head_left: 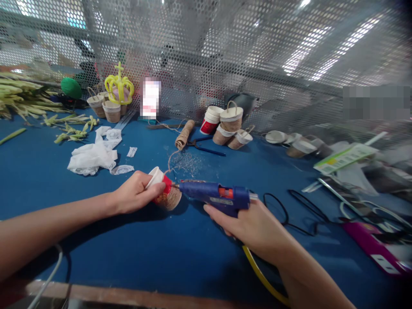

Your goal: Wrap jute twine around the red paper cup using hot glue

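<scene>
My left hand [137, 193] grips a red and white paper cup [168, 185] by its rim, tilted with its mouth toward the upper left. Brown twine is wound around the cup's lower part, and a strand runs up to a twine roll [185, 134] behind it. My right hand [249, 225] is closed around the handle of a blue glue gun [214, 196]. The gun's nozzle points left at the cup's side, at or very near the surface. Some right fingers are hidden behind the handle.
Blue pliers [207, 149] lie past the cup. Twine-covered cups [232, 120] and stacked paper cups [212, 118] stand by the mesh. Crumpled white cloth [93, 156] lies left. Cables and a magenta power strip [370, 244] are right; a yellow cord [260, 274] hangs below the gun.
</scene>
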Demonstrator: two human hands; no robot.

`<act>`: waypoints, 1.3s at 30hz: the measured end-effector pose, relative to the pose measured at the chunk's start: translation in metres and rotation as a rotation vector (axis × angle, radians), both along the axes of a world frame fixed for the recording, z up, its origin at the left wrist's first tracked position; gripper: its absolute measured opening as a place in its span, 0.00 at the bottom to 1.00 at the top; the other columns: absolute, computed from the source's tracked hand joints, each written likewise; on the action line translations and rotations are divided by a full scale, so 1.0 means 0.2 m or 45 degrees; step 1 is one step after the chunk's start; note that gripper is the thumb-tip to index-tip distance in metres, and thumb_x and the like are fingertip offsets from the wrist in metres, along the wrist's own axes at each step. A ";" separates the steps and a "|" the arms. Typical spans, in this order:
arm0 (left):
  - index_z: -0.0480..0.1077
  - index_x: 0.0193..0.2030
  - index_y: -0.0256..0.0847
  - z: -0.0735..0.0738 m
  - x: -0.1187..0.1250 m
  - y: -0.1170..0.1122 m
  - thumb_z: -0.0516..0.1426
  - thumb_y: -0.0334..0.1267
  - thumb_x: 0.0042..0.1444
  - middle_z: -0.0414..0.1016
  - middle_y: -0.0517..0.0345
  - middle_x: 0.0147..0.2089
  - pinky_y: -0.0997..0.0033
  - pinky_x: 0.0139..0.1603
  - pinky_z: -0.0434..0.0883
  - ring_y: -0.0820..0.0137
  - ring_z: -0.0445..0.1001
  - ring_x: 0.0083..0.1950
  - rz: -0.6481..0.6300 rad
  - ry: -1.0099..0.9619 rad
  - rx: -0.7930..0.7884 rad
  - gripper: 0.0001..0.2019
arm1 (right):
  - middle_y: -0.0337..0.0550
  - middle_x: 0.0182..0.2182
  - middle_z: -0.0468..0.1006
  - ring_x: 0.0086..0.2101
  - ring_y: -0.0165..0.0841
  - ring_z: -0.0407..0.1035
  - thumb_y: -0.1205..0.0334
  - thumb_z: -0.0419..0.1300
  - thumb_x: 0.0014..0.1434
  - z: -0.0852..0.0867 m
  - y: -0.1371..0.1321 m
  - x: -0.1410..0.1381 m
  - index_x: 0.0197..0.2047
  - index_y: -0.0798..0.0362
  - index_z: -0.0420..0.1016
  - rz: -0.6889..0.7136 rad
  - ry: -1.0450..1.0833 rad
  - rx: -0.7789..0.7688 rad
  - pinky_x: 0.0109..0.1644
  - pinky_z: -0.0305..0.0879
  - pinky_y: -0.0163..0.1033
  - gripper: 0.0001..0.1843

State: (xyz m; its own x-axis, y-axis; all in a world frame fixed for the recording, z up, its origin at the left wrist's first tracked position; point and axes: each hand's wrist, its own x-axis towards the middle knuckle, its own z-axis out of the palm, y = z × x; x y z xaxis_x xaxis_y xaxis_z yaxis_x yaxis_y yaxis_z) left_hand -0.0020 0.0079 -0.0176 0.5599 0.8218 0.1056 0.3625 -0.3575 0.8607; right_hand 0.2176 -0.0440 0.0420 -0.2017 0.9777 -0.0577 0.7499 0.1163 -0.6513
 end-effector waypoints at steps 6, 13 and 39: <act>0.55 0.17 0.37 0.00 0.00 0.00 0.45 0.45 0.55 0.46 0.66 0.19 0.77 0.20 0.47 0.79 0.45 0.21 0.025 0.003 -0.043 0.19 | 0.30 0.07 0.61 0.09 0.24 0.56 0.62 0.55 0.49 0.00 -0.01 0.00 0.15 0.51 0.59 0.049 -0.020 0.090 0.12 0.53 0.30 0.14; 0.67 0.22 0.32 0.01 0.02 -0.01 0.46 0.47 0.54 0.58 0.63 0.19 0.79 0.21 0.56 0.78 0.54 0.21 0.074 -0.081 -0.184 0.21 | 0.33 0.13 0.66 0.15 0.26 0.60 0.62 0.56 0.49 -0.01 -0.03 -0.02 0.19 0.52 0.64 0.040 -0.024 0.164 0.19 0.61 0.30 0.10; 0.62 0.17 0.33 0.00 0.01 0.00 0.46 0.44 0.54 0.52 0.65 0.17 0.79 0.19 0.51 0.79 0.50 0.20 0.038 -0.063 -0.049 0.20 | 0.33 0.10 0.64 0.11 0.25 0.58 0.59 0.55 0.49 0.00 -0.01 0.00 0.17 0.52 0.63 0.009 0.023 -0.030 0.14 0.57 0.30 0.12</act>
State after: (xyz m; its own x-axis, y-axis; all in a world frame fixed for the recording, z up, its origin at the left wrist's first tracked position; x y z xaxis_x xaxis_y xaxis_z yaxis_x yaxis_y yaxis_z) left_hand -0.0007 0.0088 -0.0186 0.5301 0.8420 0.1002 0.3293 -0.3133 0.8907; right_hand 0.2184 -0.0454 0.0419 -0.2101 0.9746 -0.0771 0.7369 0.1061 -0.6676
